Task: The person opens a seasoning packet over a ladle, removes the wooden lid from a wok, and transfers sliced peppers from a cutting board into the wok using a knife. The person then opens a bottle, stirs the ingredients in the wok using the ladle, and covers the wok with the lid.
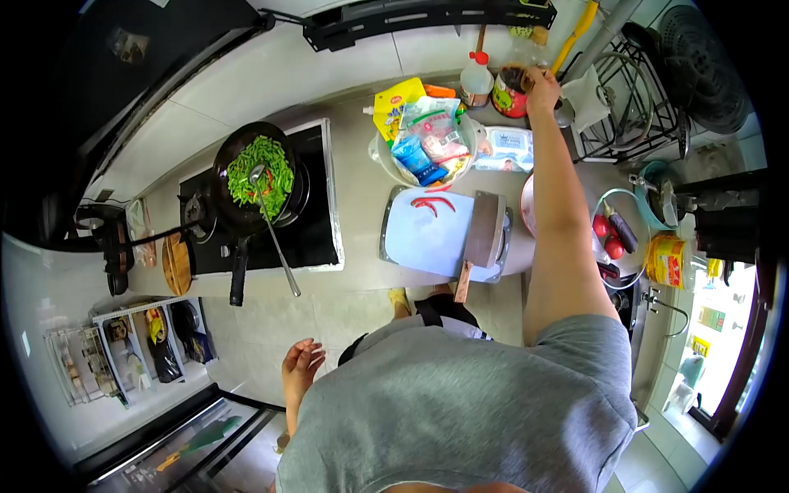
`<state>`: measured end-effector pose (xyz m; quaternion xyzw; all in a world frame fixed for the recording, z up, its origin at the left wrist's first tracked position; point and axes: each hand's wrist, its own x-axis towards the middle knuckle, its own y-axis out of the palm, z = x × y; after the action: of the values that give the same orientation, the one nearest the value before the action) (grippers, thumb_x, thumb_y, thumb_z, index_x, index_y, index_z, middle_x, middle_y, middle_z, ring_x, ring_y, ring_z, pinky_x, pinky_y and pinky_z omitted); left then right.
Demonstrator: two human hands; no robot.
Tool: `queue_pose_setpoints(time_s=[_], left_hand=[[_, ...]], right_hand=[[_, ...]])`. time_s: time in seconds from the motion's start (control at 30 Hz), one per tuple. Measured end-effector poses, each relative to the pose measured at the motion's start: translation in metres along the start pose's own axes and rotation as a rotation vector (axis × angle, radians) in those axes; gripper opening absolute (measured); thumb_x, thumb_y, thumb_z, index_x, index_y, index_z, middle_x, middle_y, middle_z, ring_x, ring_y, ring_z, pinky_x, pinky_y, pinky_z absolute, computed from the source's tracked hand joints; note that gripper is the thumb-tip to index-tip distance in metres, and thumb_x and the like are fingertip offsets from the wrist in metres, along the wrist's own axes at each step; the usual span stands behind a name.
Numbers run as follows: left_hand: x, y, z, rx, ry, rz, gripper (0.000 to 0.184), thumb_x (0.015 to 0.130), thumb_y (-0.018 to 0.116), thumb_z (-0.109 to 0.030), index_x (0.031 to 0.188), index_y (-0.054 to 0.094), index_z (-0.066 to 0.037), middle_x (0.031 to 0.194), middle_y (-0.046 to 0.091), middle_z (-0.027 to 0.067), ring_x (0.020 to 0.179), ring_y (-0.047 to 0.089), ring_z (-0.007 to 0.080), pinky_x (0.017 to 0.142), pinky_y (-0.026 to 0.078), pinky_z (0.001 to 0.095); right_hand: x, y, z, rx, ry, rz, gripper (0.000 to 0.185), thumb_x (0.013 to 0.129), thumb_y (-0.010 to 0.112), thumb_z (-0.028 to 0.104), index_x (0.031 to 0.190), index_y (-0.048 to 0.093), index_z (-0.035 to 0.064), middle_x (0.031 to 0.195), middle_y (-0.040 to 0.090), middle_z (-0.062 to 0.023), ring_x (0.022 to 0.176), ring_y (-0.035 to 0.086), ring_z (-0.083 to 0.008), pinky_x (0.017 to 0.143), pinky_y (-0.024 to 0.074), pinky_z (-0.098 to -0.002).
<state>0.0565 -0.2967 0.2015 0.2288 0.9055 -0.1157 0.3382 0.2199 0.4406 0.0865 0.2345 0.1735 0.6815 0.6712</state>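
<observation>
- Jar with a red-and-green label and dark upper part (509, 104): standing at the back of the counter (362, 156), right at the grip.
- Right hand (540, 90): fingers bunching at the jar's top. Can't tell whether they're pinching the rim, a lid or something inside.
- Just left of the grip: clear plastic bottle with a red cap (477, 84), standing.
- Nearer the body from the grip: white-and-blue wipes pack (509, 148), lying flat. Left of that, a translucent tub (383, 164) is holding colourful packets.
- Further towards the body: pale-blue cutting board (419, 238). Red chilli strips (433, 203) are lying on it, so not everything cut is in the pan. Broad cleaver with a wooden handle (485, 230) is resting on the board's right side.
- Far left of the grip: black wok (220, 177) sitting on the black hob (318, 234), holding chopped green vegetables (279, 168) with red bits. Chopping looks done for these; doneness can't be judged. Long metal ladle (278, 234) is leaning in it.
- Right of the grip, nearer the body: long purple aubergine (623, 230) and round red vegetables (614, 248) are lying whole, uncut.
- Left hand (302, 361): hanging low, fingers loosely curling, nothing visible in it.
</observation>
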Motion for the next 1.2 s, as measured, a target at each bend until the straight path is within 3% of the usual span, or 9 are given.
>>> queue_pose_setpoints(time_s=[0.13,0.33,0.53,0.63,0.67,0.8,0.87,1.0,1.2], left_hand=[[0.011,-0.002,0.002,0.033,0.05,0.074,0.027,0.094,0.064,-0.021,0.112,0.061,-0.002,0.105,0.066,0.0113,0.093,0.065,0.0196,0.086,0.053,0.0322],[0.027,0.007,-0.009,0.23,0.171,0.212,0.023,0.095,0.063,-0.018,0.11,0.062,0.0,0.099,0.067,0.0089,0.091,0.065,0.0174,0.083,0.051,0.0291],[0.037,0.021,-0.06,0.676,0.955,0.383,0.017,0.089,0.065,-0.006,0.105,0.063,-0.001,0.088,0.067,0.0092,0.079,0.065,0.0157,0.076,0.052,0.0284],[0.021,0.029,-0.104,0.662,1.151,0.5,0.025,0.087,0.066,-0.008,0.112,0.062,-0.003,0.094,0.066,0.0097,0.079,0.064,0.0192,0.075,0.052,0.0312],[0.017,0.028,-0.114,0.645,1.174,0.564,0.032,0.087,0.067,-0.009,0.117,0.06,-0.005,0.098,0.065,0.0097,0.082,0.063,0.0202,0.075,0.052,0.032],[-0.006,0.027,-0.137,0.704,1.384,0.674,0.045,0.085,0.068,-0.011,0.128,0.056,-0.007,0.11,0.063,0.0101,0.093,0.061,0.0202,0.083,0.05,0.03],[-0.004,0.025,-0.129,0.784,1.619,0.754,0.052,0.085,0.068,-0.016,0.135,0.051,-0.011,0.119,0.059,0.011,0.1,0.059,0.0258,0.084,0.05,0.0339],[0.007,0.008,-0.099,0.921,1.661,0.996,0.041,0.086,0.067,-0.017,0.125,0.059,-0.012,0.11,0.059,0.0109,0.098,0.059,0.0306,0.082,0.05,0.0397],[-0.007,-0.014,-0.096,1.033,1.743,1.083,0.037,0.081,0.071,-0.019,0.115,0.061,-0.007,0.104,0.06,0.0075,0.093,0.06,0.0268,0.077,0.052,0.0364]], right_hand=[[-0.019,0.028,0.052,-0.069,-0.104,-0.025,0.008,0.074,0.069,0.001,0.073,0.061,0.0025,0.066,0.058,-0.0006,0.054,0.051,-0.0106,0.051,0.0395,-0.024],[-0.104,0.065,0.148,-0.121,-0.129,0.186,0.007,0.075,0.069,0.0,0.075,0.062,0.0005,0.07,0.061,-0.0028,0.061,0.055,-0.0113,0.057,0.0417,-0.0241],[-0.255,0.08,0.223,-0.342,0.091,0.452,0.004,0.079,0.062,0.002,0.076,0.059,0.0011,0.074,0.062,-0.0056,0.066,0.057,-0.0127,0.063,0.0431,-0.0254],[-0.341,0.073,0.218,-0.411,0.172,0.561,0.004,0.079,0.061,0.004,0.075,0.06,0.0018,0.067,0.062,-0.0064,0.058,0.058,-0.0148,0.059,0.0453,-0.0276],[-0.377,0.077,0.219,-0.427,0.278,0.582,0.004,0.079,0.061,0.004,0.081,0.06,0.0015,0.074,0.064,-0.0056,0.068,0.059,-0.0134,0.068,0.0459,-0.0258],[-0.496,0.077,0.186,-0.538,0.416,0.575,0.008,0.074,0.063,0.007,0.073,0.062,-0.0003,0.066,0.064,-0.0072,0.059,0.059,-0.0137,0.057,0.0462,-0.027],[-0.545,0.074,0.168,-0.617,0.501,0.587,0.01,0.072,0.065,0.009,0.072,0.064,-0.0012,0.066,0.065,-0.0072,0.06,0.06,-0.0132,0.058,0.0475,-0.0275],[-0.621,0.066,0.145,-0.564,0.613,0.6,0.008,0.068,0.066,0.003,0.074,0.065,-0.0021,0.067,0.064,-0.0038,0.061,0.057,-0.0093,0.058,0.0447,-0.0255],[-0.661,0.065,0.161,-0.72,0.639,0.622,0.01,0.069,0.066,0.005,0.074,0.064,-0.0035,0.066,0.06,-0.0022,0.062,0.052,-0.0082,0.057,0.0424,-0.026]])
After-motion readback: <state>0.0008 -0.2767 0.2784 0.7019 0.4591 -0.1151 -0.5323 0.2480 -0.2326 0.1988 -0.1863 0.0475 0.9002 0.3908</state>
